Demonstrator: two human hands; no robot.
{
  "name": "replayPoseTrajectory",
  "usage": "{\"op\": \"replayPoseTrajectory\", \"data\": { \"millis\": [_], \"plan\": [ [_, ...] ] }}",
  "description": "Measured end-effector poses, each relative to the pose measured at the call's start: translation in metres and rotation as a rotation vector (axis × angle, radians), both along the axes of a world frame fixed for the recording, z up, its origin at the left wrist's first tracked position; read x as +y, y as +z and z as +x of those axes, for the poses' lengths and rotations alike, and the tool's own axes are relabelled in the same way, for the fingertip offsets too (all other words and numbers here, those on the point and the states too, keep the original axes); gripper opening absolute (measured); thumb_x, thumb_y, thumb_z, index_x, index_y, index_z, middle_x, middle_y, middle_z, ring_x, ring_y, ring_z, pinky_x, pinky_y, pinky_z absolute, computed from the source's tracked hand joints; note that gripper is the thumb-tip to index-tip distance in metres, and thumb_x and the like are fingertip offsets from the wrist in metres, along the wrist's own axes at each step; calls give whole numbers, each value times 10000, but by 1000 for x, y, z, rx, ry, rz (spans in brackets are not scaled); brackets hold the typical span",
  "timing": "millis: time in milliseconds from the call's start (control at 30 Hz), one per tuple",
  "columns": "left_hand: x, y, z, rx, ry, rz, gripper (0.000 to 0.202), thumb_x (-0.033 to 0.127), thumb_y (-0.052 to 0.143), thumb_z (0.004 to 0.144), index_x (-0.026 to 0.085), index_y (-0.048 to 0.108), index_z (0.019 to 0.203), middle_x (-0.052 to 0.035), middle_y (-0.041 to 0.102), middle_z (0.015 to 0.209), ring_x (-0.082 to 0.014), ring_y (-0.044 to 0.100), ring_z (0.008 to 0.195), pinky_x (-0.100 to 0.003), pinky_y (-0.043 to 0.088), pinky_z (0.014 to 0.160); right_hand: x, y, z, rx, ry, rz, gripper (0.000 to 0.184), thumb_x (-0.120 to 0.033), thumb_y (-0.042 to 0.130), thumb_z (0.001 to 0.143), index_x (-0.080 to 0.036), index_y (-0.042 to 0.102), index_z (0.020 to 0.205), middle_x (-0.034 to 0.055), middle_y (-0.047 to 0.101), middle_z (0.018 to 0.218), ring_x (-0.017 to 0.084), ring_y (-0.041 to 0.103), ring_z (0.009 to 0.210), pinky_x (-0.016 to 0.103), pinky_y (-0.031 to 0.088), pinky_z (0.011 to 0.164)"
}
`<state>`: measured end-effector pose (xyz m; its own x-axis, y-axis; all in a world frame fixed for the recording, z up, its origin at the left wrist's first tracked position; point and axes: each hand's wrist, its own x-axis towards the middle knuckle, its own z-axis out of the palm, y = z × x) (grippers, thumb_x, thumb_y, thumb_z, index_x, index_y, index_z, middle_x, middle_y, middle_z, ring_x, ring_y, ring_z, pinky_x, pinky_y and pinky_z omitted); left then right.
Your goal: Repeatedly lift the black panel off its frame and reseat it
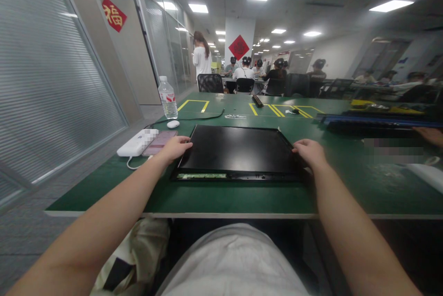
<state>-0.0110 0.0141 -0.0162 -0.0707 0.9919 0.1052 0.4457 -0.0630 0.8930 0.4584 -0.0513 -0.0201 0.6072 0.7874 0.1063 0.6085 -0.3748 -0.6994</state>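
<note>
A black LCD panel (pixel 238 148) lies face up in a shallow black frame (pixel 277 176) on the green table. Along the near edge of the panel a narrow green circuit board (pixel 201 176) is exposed. My left hand (pixel 178 147) holds the panel's left edge, with thumb and fingers closed at the rim. At the opposite side, my right hand (pixel 309 152) pinches the right edge near the far corner. Its lower fingers are partly hidden.
Left of the panel are a white power bank (pixel 136 143) with a cable, a phone (pixel 159 142), a white oval case (pixel 173 124) and a water bottle (pixel 168 97). A black strip (pixel 257 101) lies far back. At right, another person's hand (pixel 431 135) is near blurred dark bars (pixel 363 125).
</note>
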Motion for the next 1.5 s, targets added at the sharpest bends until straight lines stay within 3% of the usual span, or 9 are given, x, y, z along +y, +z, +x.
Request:
{"op": "replayPoseTrajectory", "data": {
  "millis": [200,500,900,1333,1500],
  "plan": [
    [-2,1,1,63,-45,18,135,244,823,569,207,772,688,-64,760,729,-315,709,812,-377,532,780,0,0,0,29,4,12,176,-273,618,780,-230,749,890,27,768,797,187,641,656,287,482,633],
    [4,-6,-2,123,-70,75,137,282,791,573,208,774,687,-59,757,711,-295,691,797,-348,527,754,6,-8,9,96,33,71,279,-272,620,695,-203,765,923,54,771,781,192,630,640,277,476,574],
    [9,-10,-4,168,-76,126,95,213,793,551,238,707,583,-86,755,787,-341,693,951,-374,520,897,11,-14,17,42,68,73,264,-245,622,693,-212,771,908,36,766,763,200,652,693,291,488,651],
    [12,-9,-4,281,-116,218,85,246,757,581,266,693,529,-77,743,743,-347,678,971,-389,492,1005,5,-8,10,31,60,77,205,-229,611,693,-212,757,836,40,762,761,206,657,724,302,504,676],
    [13,-11,-6,311,-130,245,73,258,737,609,257,699,547,-90,743,768,-341,688,941,-394,509,969,7,-10,12,51,61,66,226,-235,619,684,-211,762,858,48,766,778,205,653,694,297,508,638]
  ]
}}
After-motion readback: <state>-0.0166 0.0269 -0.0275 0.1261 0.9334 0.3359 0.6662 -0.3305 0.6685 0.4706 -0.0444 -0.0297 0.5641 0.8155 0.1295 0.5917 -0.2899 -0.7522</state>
